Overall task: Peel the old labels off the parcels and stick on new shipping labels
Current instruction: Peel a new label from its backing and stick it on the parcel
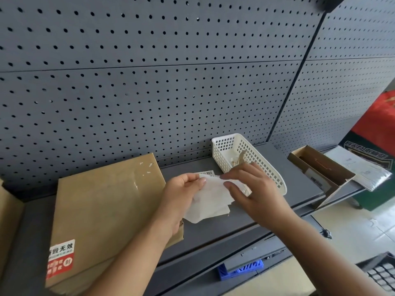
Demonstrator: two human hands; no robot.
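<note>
In the head view, we hold a label sheet (213, 199) over the shelf (235, 223), just right of the parcel (102, 199) and on the near side of the basket (222, 157). Our left hand (181, 199) pinches its upper left edge between thumb and fingers. Our right hand (256, 189) pinches the top right corner, its other fingers loosely spread. We judge the sheet light, thin, limp and easily torn, so we should take it by a corner and peel slowly.
</note>
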